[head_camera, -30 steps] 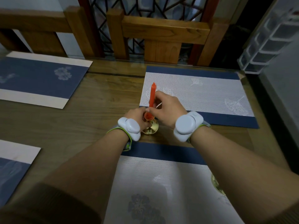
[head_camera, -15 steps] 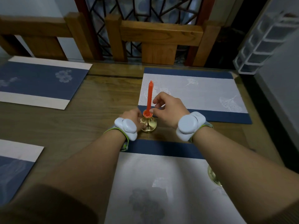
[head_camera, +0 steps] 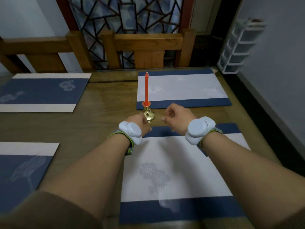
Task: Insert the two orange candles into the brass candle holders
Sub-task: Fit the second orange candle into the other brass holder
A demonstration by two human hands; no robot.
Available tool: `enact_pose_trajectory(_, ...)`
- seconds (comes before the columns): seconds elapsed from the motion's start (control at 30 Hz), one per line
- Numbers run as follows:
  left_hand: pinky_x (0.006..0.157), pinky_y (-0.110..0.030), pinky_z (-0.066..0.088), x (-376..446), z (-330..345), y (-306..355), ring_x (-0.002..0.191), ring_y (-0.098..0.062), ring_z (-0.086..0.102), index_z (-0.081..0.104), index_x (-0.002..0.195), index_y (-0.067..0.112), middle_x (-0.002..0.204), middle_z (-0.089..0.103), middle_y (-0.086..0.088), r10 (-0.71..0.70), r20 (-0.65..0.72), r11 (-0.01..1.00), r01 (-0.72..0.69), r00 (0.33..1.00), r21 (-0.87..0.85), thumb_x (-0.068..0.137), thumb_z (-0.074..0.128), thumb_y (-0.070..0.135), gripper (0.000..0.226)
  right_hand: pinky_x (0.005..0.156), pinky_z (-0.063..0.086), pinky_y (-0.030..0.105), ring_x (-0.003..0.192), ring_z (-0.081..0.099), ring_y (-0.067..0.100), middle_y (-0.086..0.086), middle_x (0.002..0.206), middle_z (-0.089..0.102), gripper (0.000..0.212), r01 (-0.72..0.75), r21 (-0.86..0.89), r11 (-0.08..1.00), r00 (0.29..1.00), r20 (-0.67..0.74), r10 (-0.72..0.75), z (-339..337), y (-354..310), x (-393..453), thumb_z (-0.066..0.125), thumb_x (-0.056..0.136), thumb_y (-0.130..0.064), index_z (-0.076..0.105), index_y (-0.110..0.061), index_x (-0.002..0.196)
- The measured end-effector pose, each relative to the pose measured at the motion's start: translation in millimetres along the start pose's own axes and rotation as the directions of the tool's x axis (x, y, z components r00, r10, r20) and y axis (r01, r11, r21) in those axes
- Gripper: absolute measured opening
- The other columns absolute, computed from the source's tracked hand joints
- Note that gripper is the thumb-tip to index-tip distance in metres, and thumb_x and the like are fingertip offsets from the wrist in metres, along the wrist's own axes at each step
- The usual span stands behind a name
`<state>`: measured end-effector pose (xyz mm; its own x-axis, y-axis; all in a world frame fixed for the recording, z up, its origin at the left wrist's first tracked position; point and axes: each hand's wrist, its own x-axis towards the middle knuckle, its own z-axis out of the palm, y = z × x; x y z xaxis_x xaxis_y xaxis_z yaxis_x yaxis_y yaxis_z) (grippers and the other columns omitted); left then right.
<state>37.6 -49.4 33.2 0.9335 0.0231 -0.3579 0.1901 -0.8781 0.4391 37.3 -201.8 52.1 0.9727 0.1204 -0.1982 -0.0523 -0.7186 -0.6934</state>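
Orange candle (head_camera: 146, 87) stands upright in brass candle holder (head_camera: 148, 114), on bare wood of table (head_camera: 105, 100), just at near edge of far placemat (head_camera: 182, 89).

My left hand (head_camera: 140, 123) touches holder base from left; fingers hidden behind hand, cannot tell if they grip it.

My right hand (head_camera: 177, 117) hovers right of holder, apart from it, fingers loosely curled, holding nothing.

White bands on both wrists, no writing readable. No labels or brand visible anywhere; placemats show only pale flower prints.

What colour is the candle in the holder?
Orange, the candle stands in a brass holder; head view.
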Motion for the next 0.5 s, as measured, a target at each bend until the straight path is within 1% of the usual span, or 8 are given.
enact_pose_trajectory(0.07, 0.091, -0.033, 0.047, -7, 5, 5, 0.110, -0.029, 0.060, 0.057, 0.115, 0.009, 0.119, 0.065, -0.011, 0.023, 0.020, 1.000, -0.024, 1.000, 0.009, 0.085, 0.064, 0.027, 0.036, 0.086, 0.054, 0.043, 0.084, 0.061, 0.027, 0.005, 0.092, 0.059, 0.016, -0.050, 0.003, 0.999, 0.999, 0.009, 0.050, -5, 7, -15, 0.060, 0.087, -0.025, 0.056, -0.012, 0.096)
enact_pose_trajectory(0.17, 0.093, -0.031, 0.046, -25, 18, 31, 0.114, -0.028, 0.058, 0.057, 0.119, 0.007, 0.123, 0.063, -0.012, 0.104, 0.061, 0.994, -0.106, 0.993, 0.023, 0.087, 0.062, 0.026, 0.037, 0.087, 0.054, 0.047, 0.095, 0.065, 0.032, 0.007, 0.097, 0.062, 0.012, -0.153, 0.010, 0.988, 0.987, -0.043, 0.154, -28, 32, -48, 0.059, 0.088, -0.025, 0.054, -0.014, 0.089)
enact_pose_trajectory(0.27, 0.095, -0.030, 0.045, -32, 24, 47, 0.116, -0.028, 0.057, 0.055, 0.122, 0.007, 0.126, 0.062, -0.011, 0.127, 0.072, 0.991, -0.129, 0.989, 0.022, 0.089, 0.060, 0.026, 0.039, 0.086, 0.055, 0.049, 0.094, 0.066, 0.034, 0.011, 0.102, 0.066, 0.013, -0.218, 0.013, 0.976, 0.974, -0.066, 0.218, -43, 50, -57, 0.058, 0.088, -0.027, 0.054, -0.015, 0.086)
enact_pose_trajectory(0.43, 0.095, -0.030, 0.045, -35, 53, 83, 0.115, -0.027, 0.058, 0.055, 0.122, 0.009, 0.123, 0.064, -0.010, 0.185, 0.113, 0.982, -0.187, 0.976, 0.001, 0.087, 0.062, 0.024, 0.038, 0.085, 0.056, 0.046, 0.093, 0.067, 0.036, 0.015, 0.102, 0.069, 0.017, -0.332, -0.037, 0.942, 0.937, -0.126, 0.326, -73, 88, -66, 0.055, 0.089, -0.025, 0.061, -0.010, 0.096)
enact_pose_trajectory(0.5, 0.094, -0.031, 0.045, -32, 68, 97, 0.113, -0.026, 0.059, 0.054, 0.123, 0.009, 0.121, 0.064, -0.009, 0.204, 0.140, 0.979, -0.205, 0.969, -0.007, 0.087, 0.063, 0.026, 0.041, 0.079, 0.056, 0.040, 0.086, 0.067, 0.036, 0.016, 0.094, 0.068, 0.012, -0.365, -0.068, 0.928, 0.926, -0.126, 0.355, -82, 108, -64, 0.052, 0.090, -0.021, 0.058, -0.011, 0.090)
